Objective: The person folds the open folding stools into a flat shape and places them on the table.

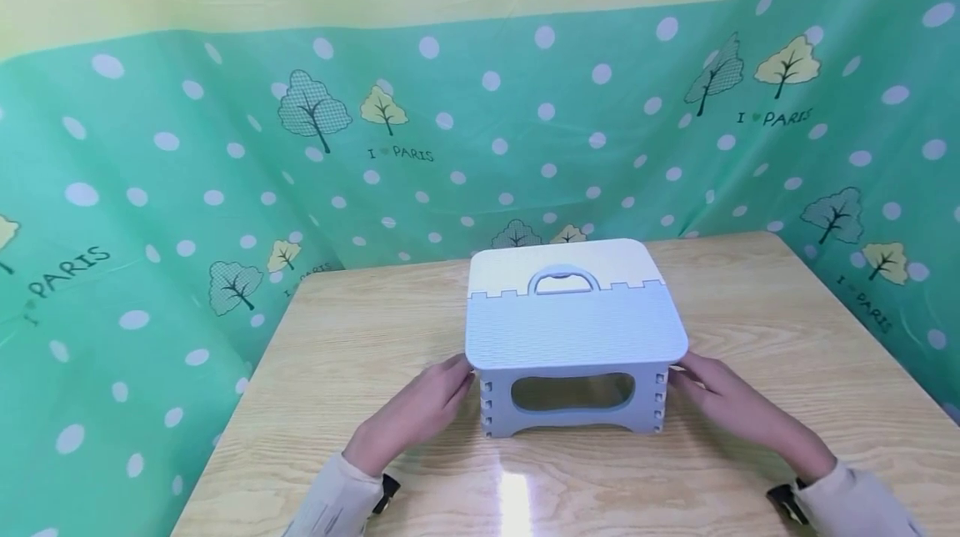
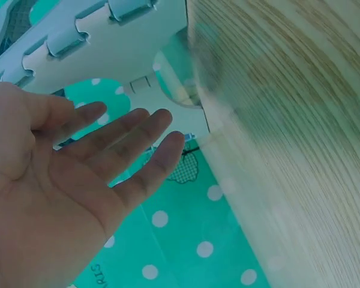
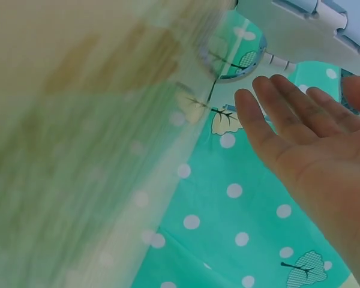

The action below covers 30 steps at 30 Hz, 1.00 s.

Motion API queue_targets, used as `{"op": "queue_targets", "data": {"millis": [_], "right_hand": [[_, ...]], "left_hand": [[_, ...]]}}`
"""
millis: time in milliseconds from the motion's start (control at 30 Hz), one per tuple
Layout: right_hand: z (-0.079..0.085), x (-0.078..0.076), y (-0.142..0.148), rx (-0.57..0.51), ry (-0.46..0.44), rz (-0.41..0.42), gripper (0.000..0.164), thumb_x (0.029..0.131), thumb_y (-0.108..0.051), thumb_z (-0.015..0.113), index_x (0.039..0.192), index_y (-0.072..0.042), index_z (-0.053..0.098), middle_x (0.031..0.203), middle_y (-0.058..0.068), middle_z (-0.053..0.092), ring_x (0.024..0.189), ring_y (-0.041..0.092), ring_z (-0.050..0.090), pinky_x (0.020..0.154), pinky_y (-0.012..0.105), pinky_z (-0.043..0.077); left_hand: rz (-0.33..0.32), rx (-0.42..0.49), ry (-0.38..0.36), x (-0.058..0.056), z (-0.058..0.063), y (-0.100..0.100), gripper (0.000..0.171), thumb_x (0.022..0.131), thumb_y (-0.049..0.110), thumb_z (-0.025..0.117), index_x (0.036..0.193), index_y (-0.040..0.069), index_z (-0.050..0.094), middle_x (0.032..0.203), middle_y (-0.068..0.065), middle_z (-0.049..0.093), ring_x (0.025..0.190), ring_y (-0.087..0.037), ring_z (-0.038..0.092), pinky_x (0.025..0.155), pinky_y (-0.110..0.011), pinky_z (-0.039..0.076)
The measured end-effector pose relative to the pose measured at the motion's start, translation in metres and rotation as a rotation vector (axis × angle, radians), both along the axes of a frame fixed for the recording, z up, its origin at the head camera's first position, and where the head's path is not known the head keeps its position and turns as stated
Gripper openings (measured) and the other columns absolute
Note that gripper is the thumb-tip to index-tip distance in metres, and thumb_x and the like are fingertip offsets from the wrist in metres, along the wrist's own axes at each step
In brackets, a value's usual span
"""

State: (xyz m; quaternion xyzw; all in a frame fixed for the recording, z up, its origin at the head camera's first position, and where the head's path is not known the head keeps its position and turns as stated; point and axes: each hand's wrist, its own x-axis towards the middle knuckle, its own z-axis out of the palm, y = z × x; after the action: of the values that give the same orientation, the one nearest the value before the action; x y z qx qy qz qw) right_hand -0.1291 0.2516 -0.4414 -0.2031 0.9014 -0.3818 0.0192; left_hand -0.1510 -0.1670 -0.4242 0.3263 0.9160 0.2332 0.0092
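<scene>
A folding step stool (image 1: 577,337) stands upright on its legs on the table, its ribbed top pale blue in front and white behind. A carry handle (image 1: 564,272) is set into the top. My left hand (image 1: 423,408) is at the stool's left side, fingertips partly hidden by the edge of the top. In the left wrist view its fingers (image 2: 147,162) are extended and slightly bent beside the hinged leg (image 2: 138,45). My right hand (image 1: 731,404) mirrors this at the right side. The right wrist view shows straight, spread fingers (image 3: 282,111) below the leg panel (image 3: 270,30).
The wood-grain table (image 1: 360,328) extends around the stool on all sides. A green dotted cloth (image 1: 480,170) with printed trees hangs behind and along both sides. Dark straps (image 1: 386,494) show at both sleeve cuffs.
</scene>
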Motion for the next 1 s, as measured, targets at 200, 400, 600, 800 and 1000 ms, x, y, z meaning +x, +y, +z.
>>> {"op": "queue_targets", "data": {"millis": [200, 400, 600, 800, 1000], "right_hand": [[0.0, 0.0, -0.002, -0.003, -0.025, 0.005, 0.05, 0.11, -0.022, 0.036, 0.157, -0.01, 0.028, 0.154, 0.018, 0.04, 0.136, 0.037, 0.042, 0.104, 0.043, 0.043], [0.004, 0.002, -0.004, -0.058, -0.064, 0.013, 0.049, 0.109, -0.018, 0.037, 0.155, -0.003, 0.03, 0.154, 0.022, 0.038, 0.138, 0.04, 0.039, 0.105, 0.048, 0.04], [0.003, 0.004, -0.007, -0.104, -0.065, 0.042, 0.05, 0.103, -0.002, 0.045, 0.152, 0.0, 0.035, 0.149, 0.022, 0.045, 0.134, 0.037, 0.046, 0.101, 0.042, 0.049], [0.002, 0.005, -0.007, -0.14, -0.124, 0.085, 0.061, 0.096, -0.004, 0.059, 0.151, 0.002, 0.034, 0.145, 0.022, 0.049, 0.129, 0.024, 0.052, 0.095, 0.041, 0.054], [0.0, 0.004, -0.012, -0.163, -0.17, 0.065, 0.072, 0.093, -0.026, 0.072, 0.152, -0.011, 0.035, 0.143, 0.012, 0.052, 0.127, 0.029, 0.053, 0.094, 0.041, 0.053]], "left_hand": [[-0.036, 0.019, -0.066, 0.002, 0.002, 0.002, 0.044, 0.101, 0.006, 0.043, 0.144, 0.009, 0.048, 0.129, -0.002, 0.063, 0.095, -0.008, 0.059, 0.08, -0.025, 0.053], [-0.091, 0.032, -0.161, 0.005, 0.005, 0.002, 0.061, 0.092, 0.009, 0.057, 0.15, 0.015, 0.04, 0.142, 0.002, 0.055, 0.129, -0.013, 0.052, 0.107, -0.036, 0.044], [-0.114, 0.063, -0.175, 0.006, 0.004, 0.004, 0.066, 0.093, 0.027, 0.066, 0.151, 0.02, 0.036, 0.142, 0.003, 0.055, 0.13, -0.015, 0.052, 0.107, -0.038, 0.044], [-0.105, 0.129, -0.145, 0.006, 0.0, 0.009, 0.063, 0.097, 0.043, 0.063, 0.15, 0.018, 0.038, 0.129, 0.002, 0.064, 0.118, -0.013, 0.06, 0.099, -0.039, 0.051], [-0.078, 0.129, -0.132, 0.006, 0.0, 0.012, 0.055, 0.097, 0.043, 0.063, 0.142, 0.015, 0.047, 0.118, 0.006, 0.067, 0.108, -0.007, 0.063, 0.092, -0.035, 0.055]]}}
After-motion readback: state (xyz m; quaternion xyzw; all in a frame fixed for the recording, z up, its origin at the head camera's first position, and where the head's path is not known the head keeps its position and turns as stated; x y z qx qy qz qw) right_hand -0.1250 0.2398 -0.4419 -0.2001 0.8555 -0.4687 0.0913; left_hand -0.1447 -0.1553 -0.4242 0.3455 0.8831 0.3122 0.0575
